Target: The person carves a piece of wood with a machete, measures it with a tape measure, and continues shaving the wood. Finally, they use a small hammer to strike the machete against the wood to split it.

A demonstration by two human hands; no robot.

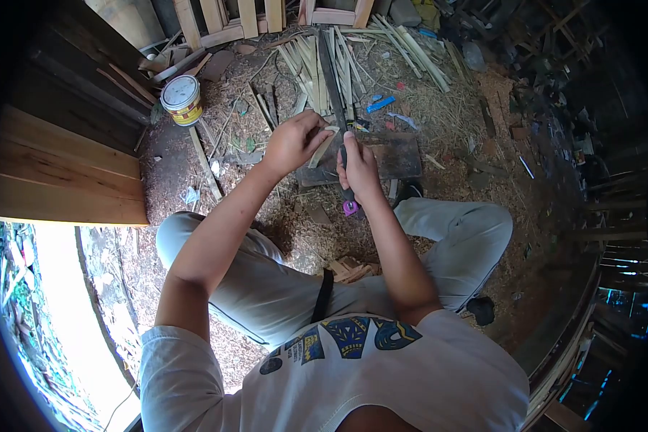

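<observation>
My right hand (360,170) is wrapped round the dark handle of a machete (331,75), whose long blade points away from me. A purple ring (350,208) hangs at the handle's lower end. Just left of it, my left hand (294,144) pinches a short pale strip of split wood or bamboo (322,150), which slants down from the fingers close beside the machete. Beneath both hands lies a dark wooden board (399,156) on the ground. Beyond the blade a loose bundle of pale split strips (306,68) is spread out.
A paint bucket (182,101) with a white lid stands at the left. Longer pale sticks (416,57) lie at the back right, and a blue object (380,104) lies behind the board. Shavings cover the ground. Wooden planks (65,169) form a wall at the left.
</observation>
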